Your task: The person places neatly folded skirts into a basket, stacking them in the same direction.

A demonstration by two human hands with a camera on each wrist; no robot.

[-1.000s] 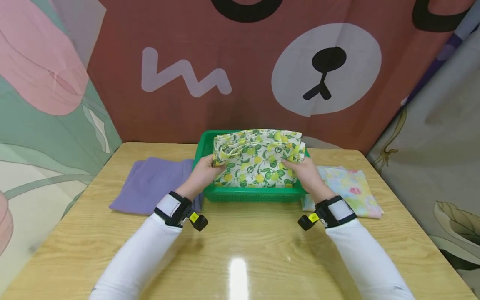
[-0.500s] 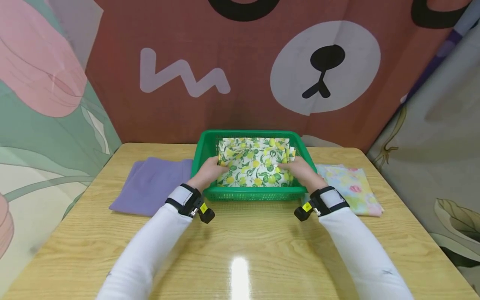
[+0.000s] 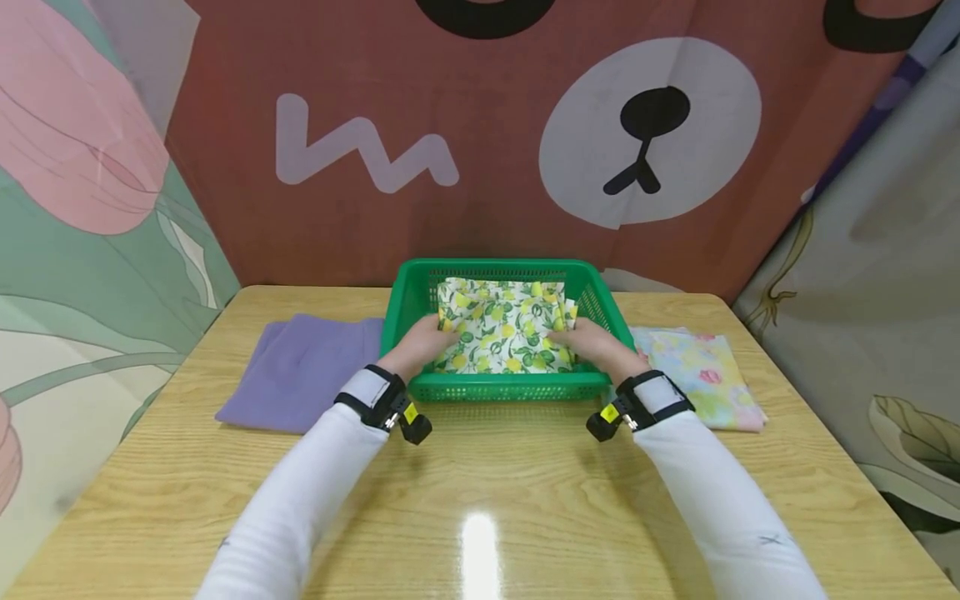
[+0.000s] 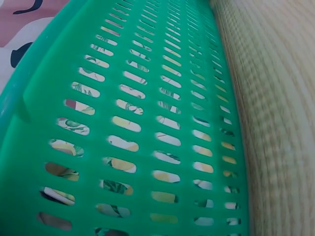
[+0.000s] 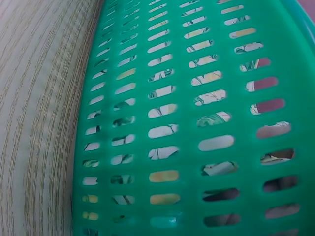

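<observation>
A folded white cloth with a lemon print point(image 3: 502, 329) lies inside the green plastic basket point(image 3: 510, 390). My left hand point(image 3: 422, 343) grips the cloth's left side, its thumb on top. On the opposite side my right hand point(image 3: 596, 343) holds the cloth the same way. The other fingers of both hands are hidden by the cloth and the basket. Both wrist views are filled by the front wall of the basket point(image 4: 142, 128), with bits of the lemon print showing through its slots.
To the basket's left a folded purple cloth point(image 3: 307, 371) lies on the wooden table point(image 3: 487, 475). A pastel floral cloth point(image 3: 701, 375) lies to the right, partly behind the right forearm. A brown printed curtain point(image 3: 495, 217) hangs behind the table.
Both hands have lowered the lemon-print cloth from above the rim into the basket. The right hand has shifted slightly left, drawing the cloth's right side inward.
</observation>
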